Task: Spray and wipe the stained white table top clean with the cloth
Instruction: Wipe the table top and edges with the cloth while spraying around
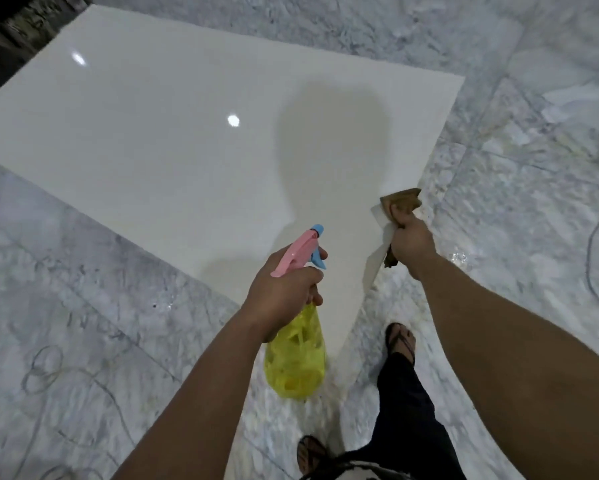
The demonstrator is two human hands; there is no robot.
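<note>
Veined grey marble floor [83, 306] all round. Glossy white table top [152, 140], flat, sharp-cornered, far left corner cut off by the frame. Translucent yellow spray bottle [295, 355], pink-and-blue head, gripped at the neck by left hand [284, 296], forefinger on the trigger, over the near corner. Crumpled brown cloth [400, 202], clenched in right hand [412, 245], at the right edge; contact unclear.

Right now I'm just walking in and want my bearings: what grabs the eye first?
A big glossy white table top fills the middle, on a marbled floor. In front, the left hand grips a yellow spray bottle with a pink top. The right hand holds a brown cloth at the table's near corner.
</note>
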